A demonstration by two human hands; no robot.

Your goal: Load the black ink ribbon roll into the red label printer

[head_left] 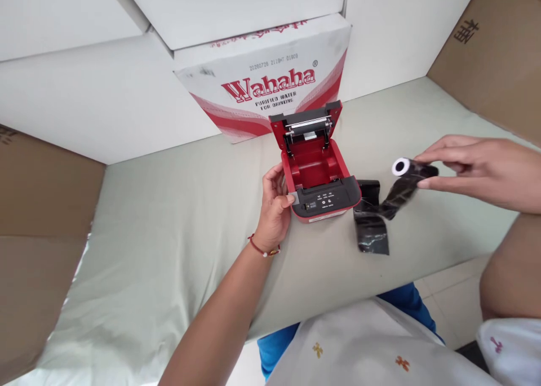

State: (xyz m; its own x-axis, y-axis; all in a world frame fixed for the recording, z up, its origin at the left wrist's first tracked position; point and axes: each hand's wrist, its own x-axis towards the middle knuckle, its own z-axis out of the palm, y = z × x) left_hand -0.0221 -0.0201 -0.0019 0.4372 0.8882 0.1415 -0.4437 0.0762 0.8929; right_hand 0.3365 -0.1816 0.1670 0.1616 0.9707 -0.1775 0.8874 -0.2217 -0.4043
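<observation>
A small red and black label printer [325, 200] stands on the cloth-covered table with its lid [304, 124] raised. Inside, its red paper compartment [313, 169] holds nothing that I can see. My left hand [276, 205] grips the printer's left side, thumb on the front corner and fingers around the side wall. To the right of the printer, my right hand [460, 166] pinches a roll of black ribbon or film [416, 174] with a white core, between thumb and fingers. From the roll a loose glossy black strip [372, 234] trails down and lies folded on the cloth beside the printer.
Behind the printer leans a white and red Wahaha water carton [270, 81]. White boxes [84, 104] line the back. Brown cardboard walls rise at the left [46, 234] and right [494, 53]. A pale green cloth [169, 222] covers the table, whose front edge lies near my body.
</observation>
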